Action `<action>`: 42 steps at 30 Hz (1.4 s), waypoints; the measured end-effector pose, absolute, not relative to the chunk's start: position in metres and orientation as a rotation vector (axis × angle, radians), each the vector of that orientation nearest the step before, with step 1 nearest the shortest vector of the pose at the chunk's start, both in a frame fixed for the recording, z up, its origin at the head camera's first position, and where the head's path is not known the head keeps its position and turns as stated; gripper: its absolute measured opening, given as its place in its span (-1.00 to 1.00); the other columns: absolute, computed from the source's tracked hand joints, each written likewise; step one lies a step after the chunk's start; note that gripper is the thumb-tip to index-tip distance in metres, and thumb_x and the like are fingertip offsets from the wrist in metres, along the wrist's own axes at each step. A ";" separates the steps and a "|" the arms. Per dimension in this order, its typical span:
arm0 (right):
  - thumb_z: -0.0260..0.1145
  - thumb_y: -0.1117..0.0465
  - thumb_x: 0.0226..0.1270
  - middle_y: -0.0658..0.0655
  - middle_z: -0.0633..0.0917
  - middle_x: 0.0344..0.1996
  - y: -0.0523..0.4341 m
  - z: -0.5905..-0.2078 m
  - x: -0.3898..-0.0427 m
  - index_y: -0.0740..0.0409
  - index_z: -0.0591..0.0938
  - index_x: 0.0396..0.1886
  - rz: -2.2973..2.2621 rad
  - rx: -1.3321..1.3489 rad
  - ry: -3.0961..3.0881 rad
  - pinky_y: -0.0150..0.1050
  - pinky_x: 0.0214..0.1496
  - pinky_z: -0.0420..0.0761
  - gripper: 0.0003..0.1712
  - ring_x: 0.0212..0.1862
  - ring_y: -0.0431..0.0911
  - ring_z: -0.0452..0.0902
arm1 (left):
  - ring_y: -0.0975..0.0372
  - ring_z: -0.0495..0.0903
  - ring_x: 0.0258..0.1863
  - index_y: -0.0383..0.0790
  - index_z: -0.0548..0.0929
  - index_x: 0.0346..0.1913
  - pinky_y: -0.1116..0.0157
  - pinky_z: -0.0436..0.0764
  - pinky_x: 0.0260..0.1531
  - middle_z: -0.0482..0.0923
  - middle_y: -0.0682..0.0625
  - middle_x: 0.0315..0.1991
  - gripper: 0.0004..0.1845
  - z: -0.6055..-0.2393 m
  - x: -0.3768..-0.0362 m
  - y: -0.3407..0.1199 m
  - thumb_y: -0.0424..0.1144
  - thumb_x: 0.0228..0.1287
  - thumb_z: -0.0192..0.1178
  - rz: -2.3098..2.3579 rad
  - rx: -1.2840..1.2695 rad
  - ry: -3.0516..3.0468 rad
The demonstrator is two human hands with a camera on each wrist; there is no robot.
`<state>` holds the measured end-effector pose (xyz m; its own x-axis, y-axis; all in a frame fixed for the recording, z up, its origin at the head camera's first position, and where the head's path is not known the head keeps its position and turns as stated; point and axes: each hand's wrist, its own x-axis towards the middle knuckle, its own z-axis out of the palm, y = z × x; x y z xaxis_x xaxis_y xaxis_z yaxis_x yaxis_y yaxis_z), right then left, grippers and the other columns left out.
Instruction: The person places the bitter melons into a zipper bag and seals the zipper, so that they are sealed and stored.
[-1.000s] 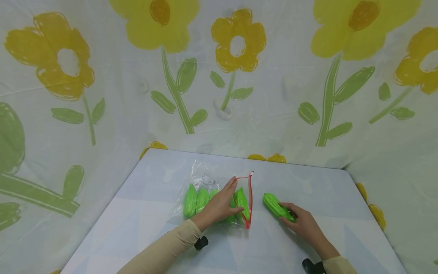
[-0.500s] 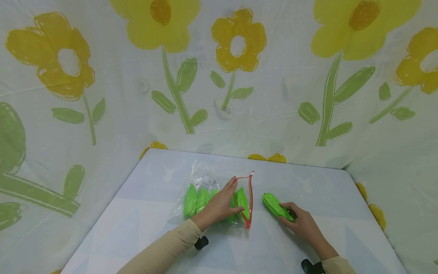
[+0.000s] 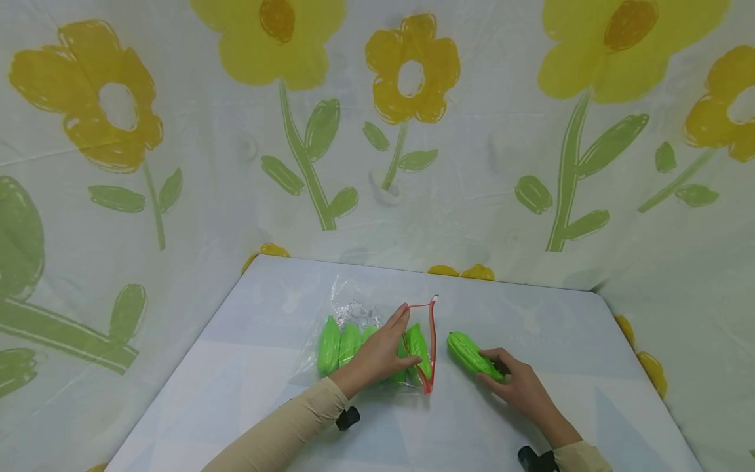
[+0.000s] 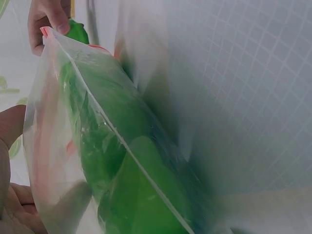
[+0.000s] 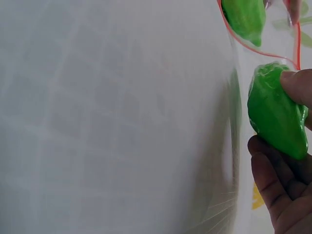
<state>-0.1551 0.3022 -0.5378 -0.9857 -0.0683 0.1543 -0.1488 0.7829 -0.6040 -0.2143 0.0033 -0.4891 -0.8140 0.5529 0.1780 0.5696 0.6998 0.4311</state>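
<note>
A clear plastic bag [image 3: 360, 334] with a red zip rim [image 3: 432, 341] lies on the pale table [image 3: 236, 393] and holds several green toy gourds [image 3: 328, 345]. My left hand [image 3: 396, 341] rests on the bag and pinches its upper lip, keeping the mouth lifted toward the right. Close up in the left wrist view, the bag [image 4: 97, 146] shows gourds behind the film. My right hand [image 3: 495, 370] grips one loose green gourd [image 3: 466, 352] just right of the mouth, its tip pointing at the opening. In the right wrist view, that gourd [image 5: 275, 114] sits between thumb and fingers [image 5: 273, 185], close to the red rim [image 5: 258, 48].
A sheet printed with yellow flowers [image 3: 413, 72] and green stems hangs close round the table's back and both sides. The table's far edge [image 3: 413, 267] runs just behind the bag. Bare tabletop lies to the left and in front of the bag.
My right hand has slid the loose gourd a little to the left, nearer the bag's mouth. The left hand and the bag have stayed put.
</note>
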 end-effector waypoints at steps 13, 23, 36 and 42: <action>0.45 0.02 0.04 -0.12 0.62 -0.04 0.296 -0.533 -0.154 -0.17 0.53 0.05 1.087 0.251 -2.797 -0.29 -0.11 0.59 -0.48 -0.09 -0.20 0.56 | 0.14 0.21 0.33 -0.25 -0.04 0.46 0.22 0.44 0.12 -0.16 0.00 0.49 0.05 -0.490 -0.214 0.003 0.18 0.07 0.25 -0.749 -0.943 -2.861; 0.45 0.00 0.03 -0.21 0.61 -0.06 0.288 -0.536 -0.157 -0.23 0.54 0.02 1.149 0.341 -2.776 -0.32 -0.11 0.59 -0.50 -0.10 -0.26 0.54 | 0.14 0.21 0.33 -0.23 -0.05 0.46 0.23 0.45 0.11 -0.17 0.01 0.49 0.05 -0.491 -0.214 0.003 0.19 0.07 0.25 -0.749 -0.944 -2.867; 0.44 -0.08 0.01 -0.23 0.61 -0.08 0.279 -0.542 -0.161 -0.30 0.54 -0.02 1.133 0.361 -2.806 -0.31 -0.10 0.59 -0.52 -0.10 -0.28 0.54 | 0.15 0.23 0.32 -0.23 -0.06 0.46 0.23 0.47 0.09 -0.23 0.06 0.49 0.05 -0.489 -0.213 0.004 0.18 0.08 0.25 -0.752 -0.943 -2.870; 0.45 -0.03 0.03 -0.18 0.63 -0.08 0.274 -0.538 -0.159 -0.25 0.56 -0.02 1.186 0.436 -2.800 -0.31 -0.12 0.60 -0.54 -0.10 -0.26 0.55 | 0.14 0.20 0.33 -0.27 -0.04 0.46 0.23 0.46 0.10 -0.22 0.03 0.49 0.06 -0.489 -0.213 0.005 0.16 0.06 0.28 -0.752 -0.949 -2.862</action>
<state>-0.1590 0.2745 -0.5377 -0.9573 -0.2318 0.1729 -0.2854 0.6622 -0.6929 -0.2130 0.0048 -0.4890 -0.8132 0.5539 0.1788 0.5702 0.6966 0.4355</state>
